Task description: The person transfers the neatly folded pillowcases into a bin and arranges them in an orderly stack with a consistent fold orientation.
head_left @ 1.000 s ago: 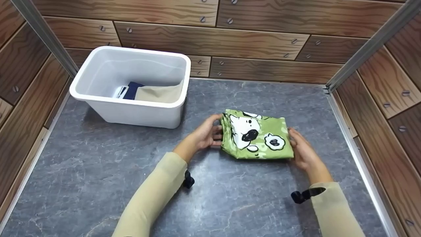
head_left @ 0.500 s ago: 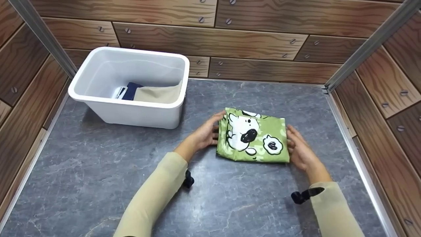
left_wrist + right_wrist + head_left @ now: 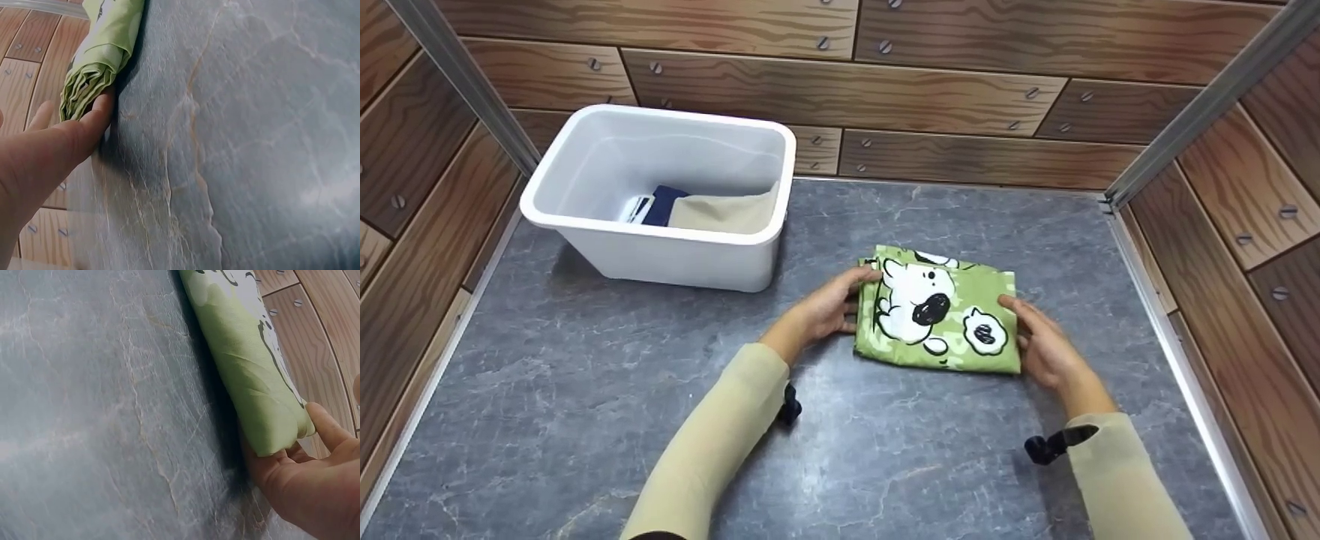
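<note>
A folded green cloth (image 3: 930, 315) with a white cartoon animal print lies flat on the grey marbled surface. My left hand (image 3: 826, 307) grips its left edge, the thumb over the top and the fingers low at the side. In the left wrist view, stacked folds of the cloth (image 3: 93, 73) show above the fingers of the left hand (image 3: 50, 152). At the opposite edge, my right hand (image 3: 1046, 341) holds the cloth, one digit on top and the others beneath. The right wrist view shows the right hand (image 3: 315, 478) around a smooth folded corner.
Back left stands a white plastic bin (image 3: 675, 259). Inside it lie a beige cloth (image 3: 724, 214), a dark blue cloth (image 3: 662, 206) and a striped white piece (image 3: 640, 209). Wood-patterned walls (image 3: 840, 90) with metal corner strips enclose the surface on the back and sides.
The cloth has settled flatter and shifted slightly left and toward me. A digit of each hand has moved from beside the cloth onto its top edge. The bin has stayed put.
</note>
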Tool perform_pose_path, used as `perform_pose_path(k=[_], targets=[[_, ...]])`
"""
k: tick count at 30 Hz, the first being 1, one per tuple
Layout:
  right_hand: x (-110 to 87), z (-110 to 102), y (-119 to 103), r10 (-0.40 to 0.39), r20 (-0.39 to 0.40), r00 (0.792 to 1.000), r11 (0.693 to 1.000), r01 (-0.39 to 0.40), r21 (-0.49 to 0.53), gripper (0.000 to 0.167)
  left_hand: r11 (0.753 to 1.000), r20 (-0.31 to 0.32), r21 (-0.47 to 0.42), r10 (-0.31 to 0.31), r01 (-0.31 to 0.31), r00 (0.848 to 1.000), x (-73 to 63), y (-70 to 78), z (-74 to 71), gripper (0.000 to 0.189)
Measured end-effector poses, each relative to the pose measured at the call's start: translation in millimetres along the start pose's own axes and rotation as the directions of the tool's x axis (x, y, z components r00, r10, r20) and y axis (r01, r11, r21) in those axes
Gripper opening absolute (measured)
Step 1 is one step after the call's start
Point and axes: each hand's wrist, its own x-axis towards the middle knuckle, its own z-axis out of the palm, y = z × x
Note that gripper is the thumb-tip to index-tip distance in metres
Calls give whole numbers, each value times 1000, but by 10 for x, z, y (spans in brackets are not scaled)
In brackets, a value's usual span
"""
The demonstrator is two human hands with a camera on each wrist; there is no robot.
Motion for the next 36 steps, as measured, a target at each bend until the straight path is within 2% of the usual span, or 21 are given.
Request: perform_pose_path(k=[7,19,28,36], targets=[[20,-42,17,59,21,998,997,-60,53,62,1000,0,-9,-14,14,1000,26,-10,3,61],[26,-63,47,63,15,998,996,-63,67,61,997,-55,71,-10,14,998,3,-34,79,59],[0,-70,114,14,0,1000,997,-14,82,61,1000,-54,13,-13,13,998,25,-49,54,51],[15,-41,156,-52,-8,999,997,52,63,73,995,-91,94,-11,20,996,42,-61,21,46]])
